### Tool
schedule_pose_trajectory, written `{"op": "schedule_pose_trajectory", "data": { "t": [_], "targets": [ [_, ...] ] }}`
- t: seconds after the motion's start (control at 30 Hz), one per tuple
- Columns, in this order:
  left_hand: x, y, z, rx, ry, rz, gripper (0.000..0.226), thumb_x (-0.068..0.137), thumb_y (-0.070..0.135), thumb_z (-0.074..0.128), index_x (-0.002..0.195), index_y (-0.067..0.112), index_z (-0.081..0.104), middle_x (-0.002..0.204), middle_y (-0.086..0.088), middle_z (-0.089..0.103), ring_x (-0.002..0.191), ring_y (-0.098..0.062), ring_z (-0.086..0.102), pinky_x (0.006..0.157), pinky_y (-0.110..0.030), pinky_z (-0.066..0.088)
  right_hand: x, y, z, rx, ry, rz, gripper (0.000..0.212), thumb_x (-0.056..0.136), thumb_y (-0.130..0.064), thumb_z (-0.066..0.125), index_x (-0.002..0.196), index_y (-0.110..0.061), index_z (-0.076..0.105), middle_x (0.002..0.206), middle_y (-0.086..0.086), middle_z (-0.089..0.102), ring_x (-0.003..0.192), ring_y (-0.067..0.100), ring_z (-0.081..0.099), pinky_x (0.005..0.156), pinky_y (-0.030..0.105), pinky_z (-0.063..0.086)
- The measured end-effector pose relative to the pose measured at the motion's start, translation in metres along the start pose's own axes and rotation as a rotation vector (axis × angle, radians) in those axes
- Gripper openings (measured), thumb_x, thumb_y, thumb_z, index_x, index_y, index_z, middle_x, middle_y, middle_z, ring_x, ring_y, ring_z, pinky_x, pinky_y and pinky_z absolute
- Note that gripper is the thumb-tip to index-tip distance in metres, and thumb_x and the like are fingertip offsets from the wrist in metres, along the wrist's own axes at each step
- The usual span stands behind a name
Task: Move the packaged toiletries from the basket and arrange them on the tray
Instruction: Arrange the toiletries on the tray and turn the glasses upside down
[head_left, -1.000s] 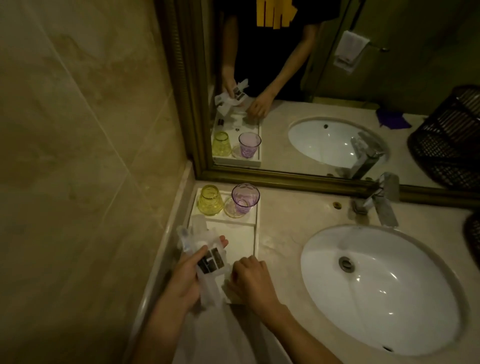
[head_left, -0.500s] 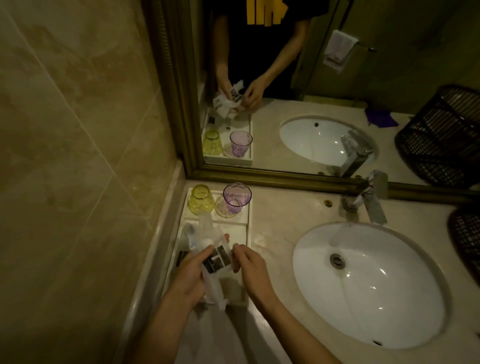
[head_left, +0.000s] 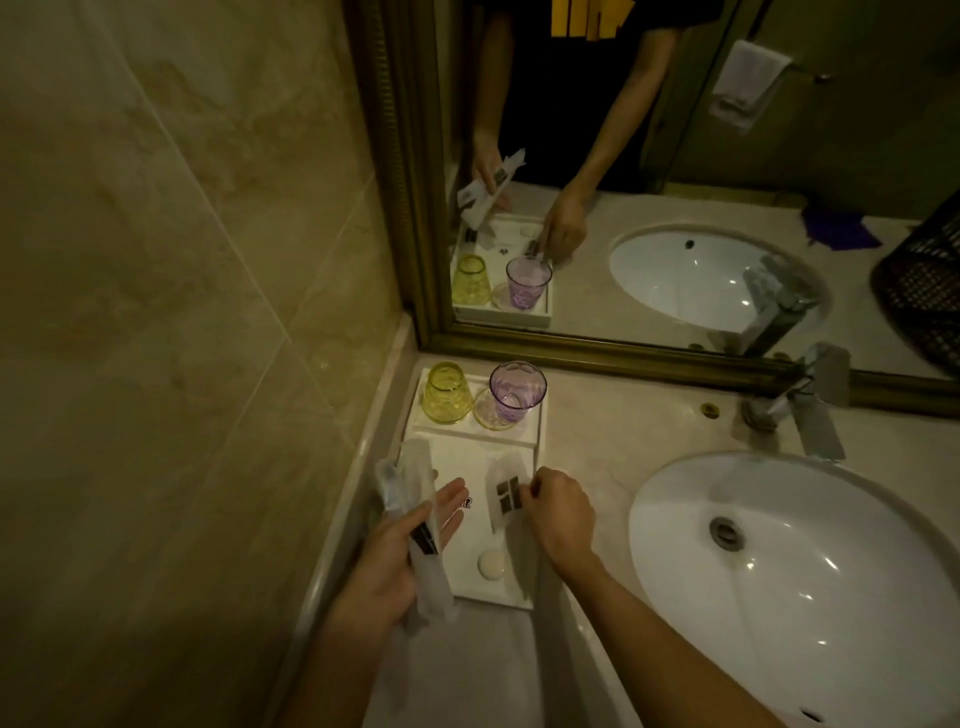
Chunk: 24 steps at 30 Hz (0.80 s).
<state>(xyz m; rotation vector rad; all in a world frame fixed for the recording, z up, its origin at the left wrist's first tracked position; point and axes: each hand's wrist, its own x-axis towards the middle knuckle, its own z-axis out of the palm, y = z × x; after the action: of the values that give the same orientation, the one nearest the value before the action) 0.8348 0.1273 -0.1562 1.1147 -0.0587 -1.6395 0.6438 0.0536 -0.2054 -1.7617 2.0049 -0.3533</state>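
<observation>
A white tray lies on the counter against the left wall. My left hand holds a long clear toiletry packet with a dark label, tilted over the tray's left edge. My right hand pinches a second clear packet with dark label squares, which lies flat on the tray's right side. A small round white soap rests near the tray's front edge. A dark wire basket shows only as a reflection in the mirror at the far right.
A yellow glass stands upside down and a purple glass upright at the tray's far end. The white sink basin and chrome tap are to the right. A gold-framed mirror runs behind the counter.
My right hand has drawn one packet away from the bundle in my left hand and set it down on the tray's right side. The left hand has shifted left with the remaining packet.
</observation>
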Motion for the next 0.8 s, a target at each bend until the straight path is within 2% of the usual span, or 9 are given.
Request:
{"op": "schedule_pose_trajectory", "data": {
  "t": [0.13,0.23,0.3,0.37,0.43,0.5,0.57,0.7,0.8],
  "targets": [
    [-0.003,-0.003,-0.002,0.053,-0.029,-0.001,0.041,0.102,-0.001,0.041,0.142,0.006,0.048,0.134,-0.027,0.064,0.128,-0.038,0.059,0.117,-0.049,0.037,-0.002,0.002,0.006,-0.083,0.011,-0.051,0.014,0.088,-0.029,0.058,0.089,-0.017,0.051,0.085,0.0,0.062,0.075,0.027,0.063,0.061,0.038,0.051],
    [-0.007,-0.004,0.002,0.057,-0.062,-0.04,0.041,0.102,0.001,0.042,0.143,0.007,0.048,0.135,-0.026,0.063,0.128,-0.037,0.06,0.112,-0.048,0.042,-0.009,-0.012,-0.004,0.295,0.043,-0.048,0.029,0.09,-0.037,0.065,0.077,-0.013,0.056,0.07,-0.002,0.061,0.062,0.011,0.057,0.056,0.026,0.047],
    [-0.009,-0.007,0.007,0.082,-0.099,-0.082,0.039,0.102,0.002,0.043,0.14,0.005,0.051,0.134,-0.025,0.064,0.126,-0.035,0.062,0.107,-0.045,0.048,-0.015,-0.032,-0.018,0.671,-0.109,0.011,0.038,0.093,-0.04,0.066,0.078,-0.005,0.064,0.069,0.0,0.065,0.061,0.006,0.06,0.056,0.021,0.049],
    [-0.01,-0.011,0.011,0.111,-0.122,-0.118,0.037,0.102,0.003,0.045,0.138,0.001,0.054,0.132,-0.024,0.066,0.124,-0.032,0.064,0.103,-0.041,0.053,-0.016,-0.045,-0.029,0.827,-0.369,0.075,0.04,0.092,-0.041,0.067,0.084,-0.002,0.071,0.07,-0.004,0.069,0.064,0.008,0.064,0.06,0.023,0.053],
    [-0.011,-0.012,0.013,0.111,-0.121,-0.143,0.036,0.102,0.003,0.046,0.137,-0.002,0.054,0.13,-0.025,0.067,0.122,-0.032,0.066,0.1,-0.04,0.055,-0.013,-0.049,-0.034,0.855,-0.521,0.066,0.027,0.09,-0.028,0.072,0.088,-0.001,0.073,0.07,-0.001,0.067,0.066,0.012,0.062,0.058,0.022,0.05],
    [-0.012,-0.012,0.013,0.105,-0.118,-0.139,0.038,0.102,0.003,0.046,0.139,-0.003,0.052,0.131,-0.026,0.066,0.123,-0.034,0.065,0.101,-0.043,0.054,-0.006,-0.048,-0.037,0.862,-0.553,0.062,0.023,0.089,-0.018,0.073,0.096,0.004,0.072,0.077,0.004,0.065,0.069,0.016,0.058,0.052,0.018,0.046],
    [-0.014,-0.012,0.012,0.115,-0.119,-0.138,0.038,0.102,0.003,0.045,0.14,-0.003,0.051,0.132,-0.026,0.065,0.124,-0.035,0.064,0.106,-0.046,0.05,0.002,-0.049,-0.037,0.809,-0.582,0.081,0.033,0.088,-0.027,0.074,0.102,0.003,0.071,0.078,0.004,0.063,0.067,0.016,0.054,0.048,0.018,0.041],
    [-0.02,-0.013,0.007,0.077,-0.123,-0.153,0.041,0.101,0.002,0.047,0.142,-0.003,0.047,0.134,-0.029,0.063,0.126,-0.038,0.061,0.111,-0.051,0.042,0.006,-0.056,-0.025,0.723,-0.776,0.057,0.027,0.082,-0.027,0.08,0.09,-0.002,0.072,0.071,0.009,0.06,0.065,0.018,0.054,0.057,0.026,0.041],
    [-0.029,-0.011,0.003,0.075,-0.14,-0.156,0.04,0.1,0.002,0.047,0.139,-0.007,0.051,0.135,-0.028,0.062,0.128,-0.036,0.06,0.114,-0.049,0.04,0.015,-0.06,-0.016,0.726,-0.658,0.081,0.022,0.08,-0.027,0.081,0.073,-0.009,0.07,0.062,0.006,0.053,0.056,0.016,0.047,0.05,0.026,0.033]
  ]
}}
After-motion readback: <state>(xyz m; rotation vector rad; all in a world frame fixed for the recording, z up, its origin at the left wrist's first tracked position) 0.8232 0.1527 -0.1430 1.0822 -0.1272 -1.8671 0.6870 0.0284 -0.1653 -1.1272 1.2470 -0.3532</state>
